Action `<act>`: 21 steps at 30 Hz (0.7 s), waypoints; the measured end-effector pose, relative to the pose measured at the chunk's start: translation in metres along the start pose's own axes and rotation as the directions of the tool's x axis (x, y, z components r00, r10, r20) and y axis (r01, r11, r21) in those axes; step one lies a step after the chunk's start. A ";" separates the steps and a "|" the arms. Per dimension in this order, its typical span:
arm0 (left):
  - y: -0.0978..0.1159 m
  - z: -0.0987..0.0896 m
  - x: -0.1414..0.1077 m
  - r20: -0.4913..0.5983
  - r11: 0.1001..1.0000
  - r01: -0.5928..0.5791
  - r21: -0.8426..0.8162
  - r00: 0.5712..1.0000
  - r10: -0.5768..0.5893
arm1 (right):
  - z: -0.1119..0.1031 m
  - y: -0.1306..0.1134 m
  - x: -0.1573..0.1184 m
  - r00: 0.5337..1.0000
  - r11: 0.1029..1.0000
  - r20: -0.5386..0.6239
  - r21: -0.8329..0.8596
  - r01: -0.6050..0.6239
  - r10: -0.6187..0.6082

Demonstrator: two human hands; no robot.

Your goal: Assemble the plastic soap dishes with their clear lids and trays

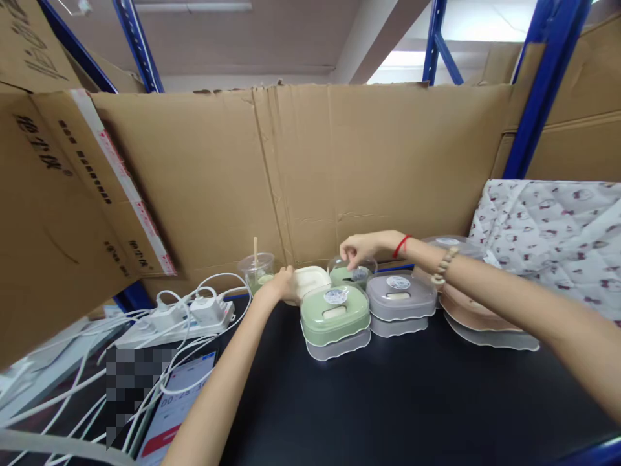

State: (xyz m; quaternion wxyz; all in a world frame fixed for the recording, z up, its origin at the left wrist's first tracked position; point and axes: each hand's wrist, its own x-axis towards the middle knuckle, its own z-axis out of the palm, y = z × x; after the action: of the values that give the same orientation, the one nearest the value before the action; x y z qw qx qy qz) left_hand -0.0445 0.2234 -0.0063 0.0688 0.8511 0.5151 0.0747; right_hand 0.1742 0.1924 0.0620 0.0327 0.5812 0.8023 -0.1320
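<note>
At the back of the black table, my left hand (285, 285) is closed around the left edge of a cream-coloured box (311, 278). My right hand (358, 249), with a red string and a beaded bracelet on its arm, has its fingers curled in a pinch above a green box with a clear cover (342, 275). A small dark thing shows below those fingertips; whether they hold it I cannot make out. In front stands a light green lidded box (334, 316) with a round sticker. Right of it is a grey-purple lidded box (402, 298).
A pinkish-brown box (468, 307) stands under my right forearm. A clear cup with a straw (257, 265) is left of my left hand. A power strip (194, 317), tangled white cables and a phone (182, 395) lie left. A cardboard wall (218, 175) closes the back; patterned quilted fabric (553, 226) is right.
</note>
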 end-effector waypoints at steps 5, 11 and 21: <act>0.010 -0.023 -0.011 -0.070 0.998 0.030 -0.061 0.997 -0.034 | -0.022 0.006 -0.079 0.816 0.990 -0.570 0.027 0.135 -0.096; 0.021 -0.030 -0.014 -0.227 0.904 -0.093 -0.416 0.974 -0.004 | 0.027 0.009 -0.147 0.946 0.890 0.249 0.449 0.078 -0.209; 0.048 -0.037 -0.027 -0.232 0.018 -0.232 -0.973 0.971 -0.054 | 0.122 -0.004 -0.146 0.999 0.875 0.004 0.483 0.040 -0.048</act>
State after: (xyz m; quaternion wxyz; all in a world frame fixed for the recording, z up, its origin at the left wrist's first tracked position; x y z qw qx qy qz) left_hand -0.0223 0.1786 0.0381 0.5851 0.5776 0.2652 0.5037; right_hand 0.2049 0.0262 -0.0247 -0.1099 0.5516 0.7567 -0.3333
